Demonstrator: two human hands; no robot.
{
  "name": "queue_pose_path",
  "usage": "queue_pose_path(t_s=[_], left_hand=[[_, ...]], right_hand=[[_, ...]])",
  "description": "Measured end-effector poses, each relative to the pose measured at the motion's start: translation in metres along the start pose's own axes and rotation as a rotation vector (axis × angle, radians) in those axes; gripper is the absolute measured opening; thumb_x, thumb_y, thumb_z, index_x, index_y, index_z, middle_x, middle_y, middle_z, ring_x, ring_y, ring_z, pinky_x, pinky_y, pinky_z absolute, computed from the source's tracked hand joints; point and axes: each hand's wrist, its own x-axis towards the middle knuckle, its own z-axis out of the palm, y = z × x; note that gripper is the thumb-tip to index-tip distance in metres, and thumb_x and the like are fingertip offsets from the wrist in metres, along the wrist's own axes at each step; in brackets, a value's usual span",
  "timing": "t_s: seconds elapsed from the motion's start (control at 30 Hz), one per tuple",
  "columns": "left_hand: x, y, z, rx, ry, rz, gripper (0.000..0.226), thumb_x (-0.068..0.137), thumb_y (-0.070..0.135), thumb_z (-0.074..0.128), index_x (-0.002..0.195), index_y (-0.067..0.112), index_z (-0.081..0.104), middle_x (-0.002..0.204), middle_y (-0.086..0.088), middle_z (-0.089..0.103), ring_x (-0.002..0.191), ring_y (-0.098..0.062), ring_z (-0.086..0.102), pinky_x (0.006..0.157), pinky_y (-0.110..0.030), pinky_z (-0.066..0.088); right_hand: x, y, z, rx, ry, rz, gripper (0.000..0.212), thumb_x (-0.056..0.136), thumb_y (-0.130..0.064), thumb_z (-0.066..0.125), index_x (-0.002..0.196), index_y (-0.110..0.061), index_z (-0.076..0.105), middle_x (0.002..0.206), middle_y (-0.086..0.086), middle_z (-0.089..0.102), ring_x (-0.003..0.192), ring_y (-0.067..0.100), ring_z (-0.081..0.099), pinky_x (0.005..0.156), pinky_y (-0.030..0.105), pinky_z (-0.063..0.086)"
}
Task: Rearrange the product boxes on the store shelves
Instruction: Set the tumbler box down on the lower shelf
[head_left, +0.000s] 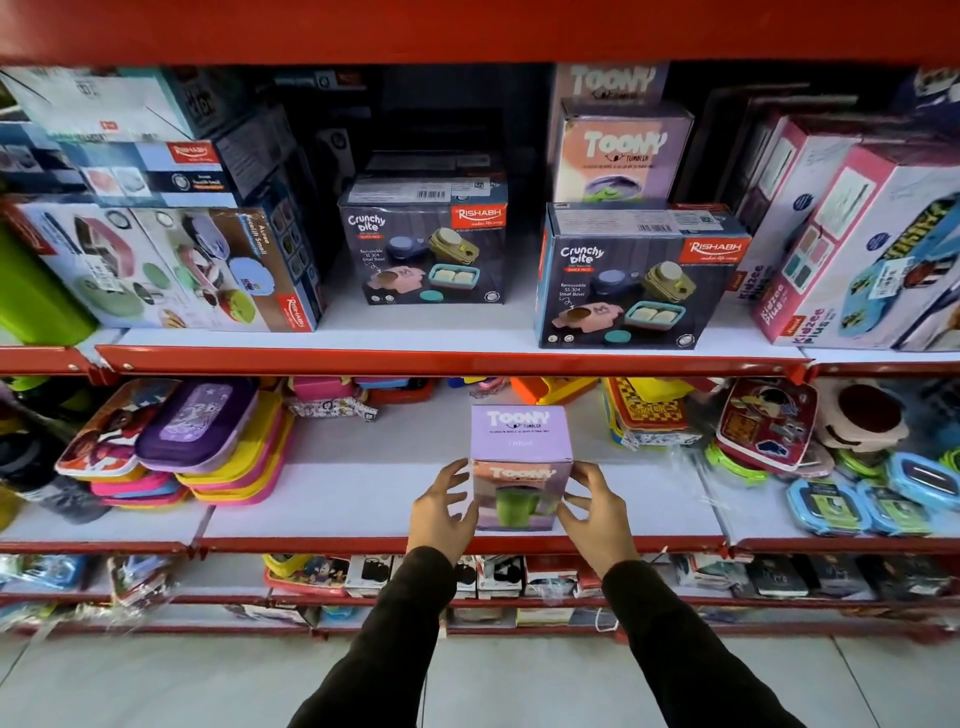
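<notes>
A lilac Toony tumbler box (521, 441) stands upright on the middle white shelf (363, 493), near its red front edge. My left hand (442, 506) is against the box's left side and my right hand (593, 504) against its right side, fingers spread, clasping it between them. On the upper shelf (426, 327) stand two dark Crunchy Bite boxes (423, 244) (636, 275). Behind the right one, two more Toony boxes (621, 150) are stacked.
Rishabh lunch-set boxes (171, 260) fill the upper shelf's left, pink Kidzee Plus boxes (841, 244) its right. Stacked plastic lunch boxes (208, 447) lie left of my hands, blue-lidded containers (857, 499) and cartoon tins to the right. A lower shelf holds small boxes (498, 574).
</notes>
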Motion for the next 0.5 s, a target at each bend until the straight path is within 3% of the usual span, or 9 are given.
queue_pose_path(t_s=[0.1, 0.17, 0.3, 0.4, 0.5], left_hand=[[-0.010, 0.004, -0.007, -0.028, 0.140, 0.190, 0.040, 0.088, 0.006, 0.062, 0.117, 0.032, 0.059, 0.120, 0.005, 0.066, 0.102, -0.015, 0.067, 0.083, -0.034, 0.061], [-0.010, 0.022, -0.011, -0.039, 0.264, 0.343, 0.038, 0.088, 0.004, 0.062, 0.111, 0.034, 0.058, 0.113, 0.007, 0.063, 0.097, -0.010, 0.063, 0.080, -0.033, 0.056], [0.014, 0.090, -0.023, -0.114, 0.376, 0.578, 0.037, 0.091, 0.005, 0.062, 0.119, 0.028, 0.058, 0.111, 0.006, 0.061, 0.099, -0.007, 0.060, 0.084, -0.027, 0.053], [0.037, 0.147, -0.032, -0.124, 0.321, 0.682, 0.042, 0.094, 0.011, 0.061, 0.135, 0.018, 0.055, 0.129, 0.005, 0.061, 0.115, -0.011, 0.060, 0.101, -0.023, 0.048], [0.055, 0.194, -0.033, -0.111, 0.167, 0.643, 0.057, 0.098, 0.022, 0.056, 0.151, 0.024, 0.037, 0.154, 0.005, 0.046, 0.139, -0.012, 0.047, 0.115, -0.027, 0.038]], right_hand=[[-0.010, -0.011, -0.011, 0.100, 0.120, -0.042, 0.051, 0.088, -0.002, 0.072, 0.129, -0.028, 0.057, 0.130, -0.005, 0.064, 0.117, 0.021, 0.067, 0.086, 0.030, 0.059], [-0.011, -0.028, -0.022, 0.146, 0.277, -0.133, 0.050, 0.087, 0.002, 0.070, 0.123, -0.031, 0.059, 0.120, -0.006, 0.065, 0.110, 0.018, 0.067, 0.081, 0.027, 0.055], [0.006, -0.086, -0.056, 0.185, 0.569, -0.394, 0.046, 0.083, 0.009, 0.068, 0.119, -0.019, 0.061, 0.120, 0.006, 0.064, 0.109, 0.013, 0.062, 0.094, 0.014, 0.048], [0.029, -0.126, -0.088, 0.200, 0.693, -0.457, 0.047, 0.089, -0.001, 0.065, 0.131, -0.017, 0.055, 0.138, 0.004, 0.055, 0.131, 0.014, 0.049, 0.112, 0.024, 0.038], [0.052, -0.145, -0.113, 0.208, 0.638, -0.315, 0.058, 0.097, -0.015, 0.058, 0.151, -0.025, 0.039, 0.160, 0.002, 0.039, 0.151, 0.021, 0.033, 0.124, 0.040, 0.026]])
